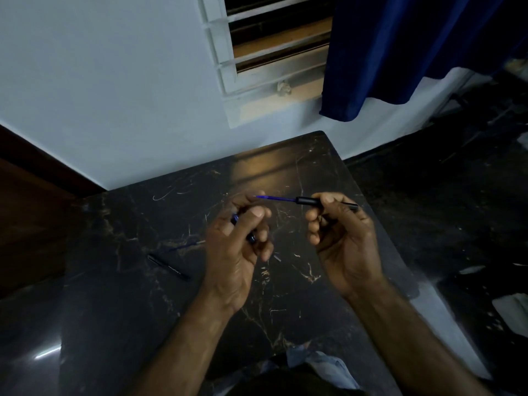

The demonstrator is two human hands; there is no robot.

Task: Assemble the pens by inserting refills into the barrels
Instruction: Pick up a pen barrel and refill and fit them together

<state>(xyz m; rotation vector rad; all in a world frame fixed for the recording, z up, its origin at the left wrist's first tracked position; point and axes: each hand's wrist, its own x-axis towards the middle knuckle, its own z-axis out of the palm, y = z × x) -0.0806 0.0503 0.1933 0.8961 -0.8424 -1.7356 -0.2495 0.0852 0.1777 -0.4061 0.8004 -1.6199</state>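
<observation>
My right hand [340, 235] grips a black pen barrel [311, 202] held level above the table. A blue refill [277, 198] sticks out of the barrel's left end, its tip pointing toward my left hand [237, 244]. In the curled fingers of my left hand sits a small blue pen part [243, 228], mostly hidden by the fingers. The refill's tip lies close to my left fingertips; I cannot tell if they touch. Another black barrel [168, 267] lies on the table to the left, with a loose blue refill [184, 246] just beyond it.
The table [137, 310] is black marble with pale veins, its far edge against a white wall. A window and a dark blue curtain [400, 52] hang beyond it. A small pale bit [277, 257] lies between my hands. Dark floor runs along the right side.
</observation>
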